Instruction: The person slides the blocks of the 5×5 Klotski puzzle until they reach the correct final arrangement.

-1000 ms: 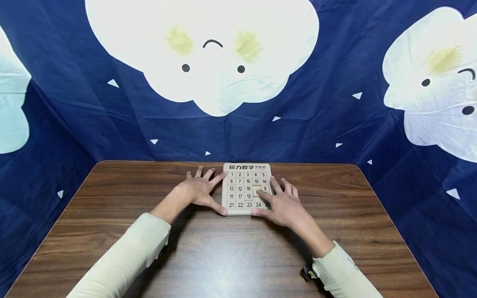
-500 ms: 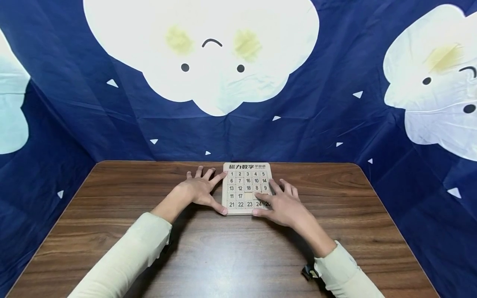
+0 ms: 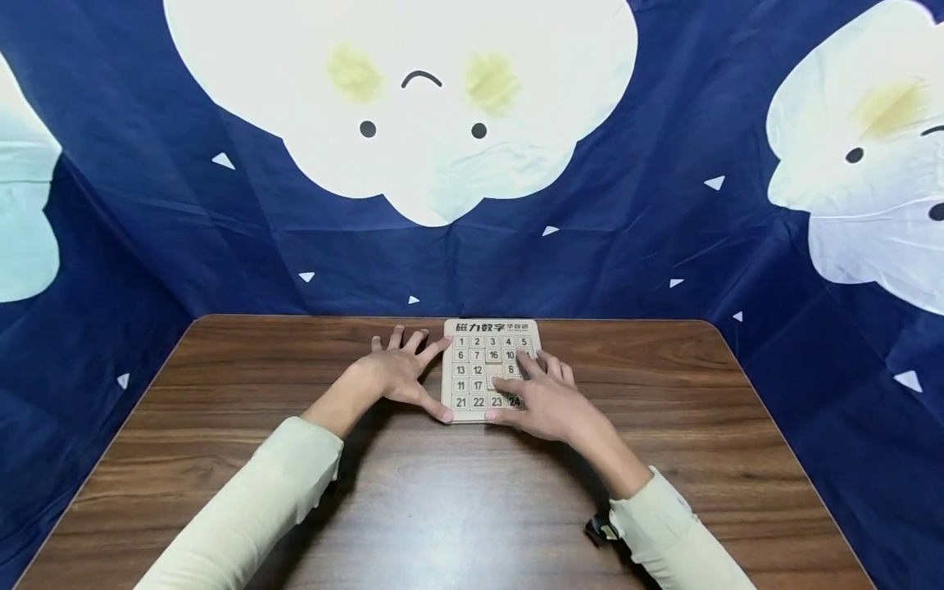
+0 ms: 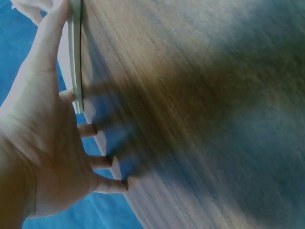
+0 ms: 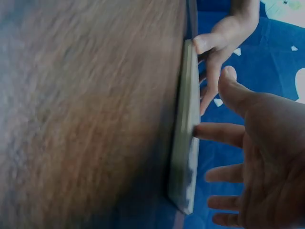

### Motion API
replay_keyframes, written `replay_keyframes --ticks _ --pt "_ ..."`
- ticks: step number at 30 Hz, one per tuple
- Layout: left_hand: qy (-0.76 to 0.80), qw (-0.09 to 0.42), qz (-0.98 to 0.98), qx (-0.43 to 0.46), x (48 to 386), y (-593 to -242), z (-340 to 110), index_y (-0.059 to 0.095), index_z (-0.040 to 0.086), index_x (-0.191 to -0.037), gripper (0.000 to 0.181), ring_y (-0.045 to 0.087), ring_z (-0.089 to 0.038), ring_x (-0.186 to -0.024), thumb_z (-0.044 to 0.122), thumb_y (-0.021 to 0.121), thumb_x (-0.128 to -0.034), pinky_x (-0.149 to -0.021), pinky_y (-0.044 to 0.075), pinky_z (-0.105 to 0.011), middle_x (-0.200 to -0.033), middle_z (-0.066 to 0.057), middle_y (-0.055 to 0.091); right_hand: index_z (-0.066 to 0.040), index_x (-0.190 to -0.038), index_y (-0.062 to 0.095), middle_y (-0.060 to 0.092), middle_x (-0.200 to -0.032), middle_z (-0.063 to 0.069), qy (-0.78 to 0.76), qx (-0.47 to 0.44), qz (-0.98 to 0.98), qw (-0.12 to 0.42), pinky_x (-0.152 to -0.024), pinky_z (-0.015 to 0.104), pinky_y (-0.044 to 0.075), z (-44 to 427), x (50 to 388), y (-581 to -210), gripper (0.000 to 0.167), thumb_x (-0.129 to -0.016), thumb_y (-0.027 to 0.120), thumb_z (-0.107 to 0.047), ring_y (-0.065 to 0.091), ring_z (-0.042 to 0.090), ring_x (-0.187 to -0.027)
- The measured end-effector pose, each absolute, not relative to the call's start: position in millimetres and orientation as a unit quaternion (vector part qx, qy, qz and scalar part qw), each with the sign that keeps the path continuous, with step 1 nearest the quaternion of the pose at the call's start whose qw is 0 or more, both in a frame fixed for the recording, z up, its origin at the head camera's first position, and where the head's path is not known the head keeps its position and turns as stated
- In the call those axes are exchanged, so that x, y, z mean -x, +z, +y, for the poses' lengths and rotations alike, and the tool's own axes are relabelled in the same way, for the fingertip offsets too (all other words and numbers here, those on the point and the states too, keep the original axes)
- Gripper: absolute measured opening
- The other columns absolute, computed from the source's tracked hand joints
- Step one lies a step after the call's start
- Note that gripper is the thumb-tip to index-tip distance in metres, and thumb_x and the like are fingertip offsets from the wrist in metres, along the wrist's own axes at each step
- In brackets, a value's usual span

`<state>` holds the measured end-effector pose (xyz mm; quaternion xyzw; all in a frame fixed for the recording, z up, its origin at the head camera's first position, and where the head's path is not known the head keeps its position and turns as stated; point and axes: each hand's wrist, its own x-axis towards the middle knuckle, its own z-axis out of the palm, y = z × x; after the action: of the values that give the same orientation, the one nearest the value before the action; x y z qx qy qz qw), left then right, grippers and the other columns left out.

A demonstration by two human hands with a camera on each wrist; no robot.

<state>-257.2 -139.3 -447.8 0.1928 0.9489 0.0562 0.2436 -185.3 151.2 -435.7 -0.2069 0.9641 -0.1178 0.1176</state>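
A pale wooden sliding number puzzle (image 3: pixel 447 385) lies flat near the table's back edge. My left hand (image 3: pixel 398 377) is spread at its left side, with the thumb at the lower left corner and the index fingertip at the upper left edge. Over the lower right part reaches my right hand (image 3: pixel 553 403). Its index fingertip presses a tile in the third column, just below a bare gap, and covers the number. The right thumb rests at the front edge. Several right-hand tiles are hidden. In the right wrist view, the index finger (image 5: pixel 219 133) touches the board's top (image 5: pixel 194 157).
The brown wood-grain table (image 3: pixel 413 508) extends in front of the board and to both sides. Behind it hangs a dark blue cloth (image 3: pixel 354 262) with white cloud shapes. A small black device (image 3: pixel 601 530) sits at the right sleeve cuff.
The 8 tile has gone up into the third row. The 15 tile has left its place, and the 18 tile has slid downward. My right hand has shifted left; my left hand stays put.
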Motion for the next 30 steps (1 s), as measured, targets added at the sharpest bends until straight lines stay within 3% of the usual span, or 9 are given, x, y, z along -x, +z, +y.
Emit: replay_keyframes --ticks 5,16,26,30 --pt "0.054 0.242 0.95 -0.192 257.2 -446.0 -138.1 0.003 0.039 -0.183 0.149 -0.006 -0.06 -0.173 0.096 0.081 -0.0704 -0.133 0.003 -0.088 -0.191 -0.022 0.004 -0.028 -0.154 0.072 0.03 -0.185 0.025 -0.136 0.229 0.958 0.102 -0.134 0.075 0.025 148.7 178.9 -430.6 0.066 -0.102 0.071 -0.069 0.025 0.059 -0.168" --pt "0.056 0.245 0.949 -0.19 256.2 -446.7 -138.4 0.004 0.038 -0.183 0.148 -0.007 -0.059 -0.174 0.096 0.081 -0.071 -0.132 0.004 -0.088 -0.191 -0.022 0.004 -0.033 -0.165 0.06 0.026 -0.186 0.026 -0.146 0.226 0.96 0.08 -0.134 0.077 0.024 133.8 188.5 -445.0 0.073 -0.103 0.07 -0.069 0.024 0.06 -0.168" --pt "0.056 0.243 0.949 -0.193 256.3 -447.4 -136.9 0.002 0.039 -0.183 0.149 -0.007 -0.06 -0.174 0.097 0.081 -0.0702 -0.133 0.003 -0.087 -0.191 -0.021 0.004 -0.026 -0.153 0.073 0.035 -0.181 0.03 -0.105 0.185 0.976 0.054 -0.133 0.077 0.026 145.2 190.2 -437.6 0.065 -0.102 0.073 -0.067 0.028 0.061 -0.167" --pt "0.052 0.242 0.95 -0.192 256.9 -446.9 -137.6 0.003 0.039 -0.183 0.148 -0.006 -0.06 -0.174 0.097 0.08 -0.0709 -0.133 0.004 -0.087 -0.191 -0.022 0.005 -0.029 -0.158 0.068 0.033 -0.183 0.027 -0.118 0.21 0.969 0.054 -0.134 0.077 0.025 134.6 190.0 -437.2 0.068 -0.102 0.072 -0.068 0.026 0.06 -0.168"
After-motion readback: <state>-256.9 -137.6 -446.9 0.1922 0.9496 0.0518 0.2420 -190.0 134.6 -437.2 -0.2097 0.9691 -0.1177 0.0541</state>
